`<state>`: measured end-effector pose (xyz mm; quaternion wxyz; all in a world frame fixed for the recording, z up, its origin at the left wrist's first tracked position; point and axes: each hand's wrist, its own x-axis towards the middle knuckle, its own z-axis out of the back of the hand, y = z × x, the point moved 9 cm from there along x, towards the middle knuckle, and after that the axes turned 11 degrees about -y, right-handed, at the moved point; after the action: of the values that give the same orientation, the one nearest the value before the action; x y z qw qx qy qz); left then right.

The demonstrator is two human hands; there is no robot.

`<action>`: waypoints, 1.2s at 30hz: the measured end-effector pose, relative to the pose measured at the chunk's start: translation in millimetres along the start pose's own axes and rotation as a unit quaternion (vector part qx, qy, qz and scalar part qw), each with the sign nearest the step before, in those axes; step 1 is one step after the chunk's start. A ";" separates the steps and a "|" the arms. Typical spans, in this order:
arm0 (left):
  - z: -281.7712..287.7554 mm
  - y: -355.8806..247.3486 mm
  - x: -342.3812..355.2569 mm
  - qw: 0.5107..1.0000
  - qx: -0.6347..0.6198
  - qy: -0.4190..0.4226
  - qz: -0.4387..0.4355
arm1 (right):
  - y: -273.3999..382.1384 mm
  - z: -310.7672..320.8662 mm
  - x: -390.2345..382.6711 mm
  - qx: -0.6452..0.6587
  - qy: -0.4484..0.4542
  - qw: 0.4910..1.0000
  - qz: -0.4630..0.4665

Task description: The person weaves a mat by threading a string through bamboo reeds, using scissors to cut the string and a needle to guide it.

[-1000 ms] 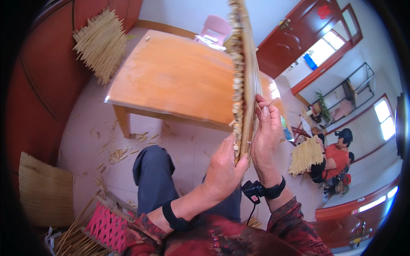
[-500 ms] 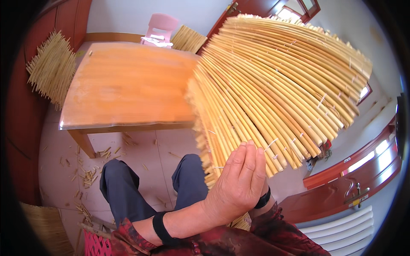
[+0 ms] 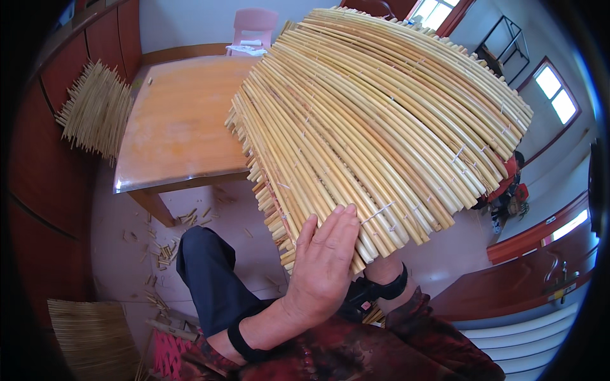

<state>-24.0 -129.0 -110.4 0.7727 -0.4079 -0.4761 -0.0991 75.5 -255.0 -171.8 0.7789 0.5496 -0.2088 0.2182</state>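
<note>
A broad mat of straw-coloured stalks (image 3: 381, 120), tied side by side with short white thread knots, is held up in front of me. It fans out toward the far right and covers the table's right part. My left hand (image 3: 324, 267) is at its near edge, fingers stretched over the top of the stalks; the thumb is hidden. Behind that edge, my right wrist, wearing a black band (image 3: 391, 286), comes up from below, and the mat and my left hand hide its fingers.
An orange-brown wooden table (image 3: 184, 120) stands ahead, a pink chair (image 3: 254, 28) behind it. Stalk bundles stand by the red cabinets (image 3: 98, 114) and at the lower left (image 3: 92, 336). Cut stalk pieces (image 3: 166, 254) litter the floor. A white radiator (image 3: 521, 343) is at lower right.
The mat has shifted left in view and covers more of the table. My left hand has moved left along with it, its fingers spreading a little. My view has turned right.
</note>
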 end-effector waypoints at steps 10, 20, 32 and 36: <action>4.2 5.3 -11.0 0.999 -0.034 -0.011 0.010 | -0.9 -4.8 3.4 0.013 0.014 1.000 -0.003; 12.9 3.9 -6.5 0.998 -0.049 -0.026 0.006 | 2.5 -0.3 4.0 0.013 0.022 1.000 -0.006; 40.0 -9.8 -0.3 0.990 0.076 -0.112 -0.042 | 40.9 -37.9 48.2 0.057 0.012 0.981 0.187; 78.9 6.3 20.0 0.988 0.075 -0.135 -0.007 | 108.6 -66.9 84.5 0.096 -0.030 0.957 0.273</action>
<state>-61.8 -63.0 -80.6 0.7288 -0.3550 -0.5854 -0.0124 88.5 -149.6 -61.6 0.6263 0.5503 -0.3522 0.4253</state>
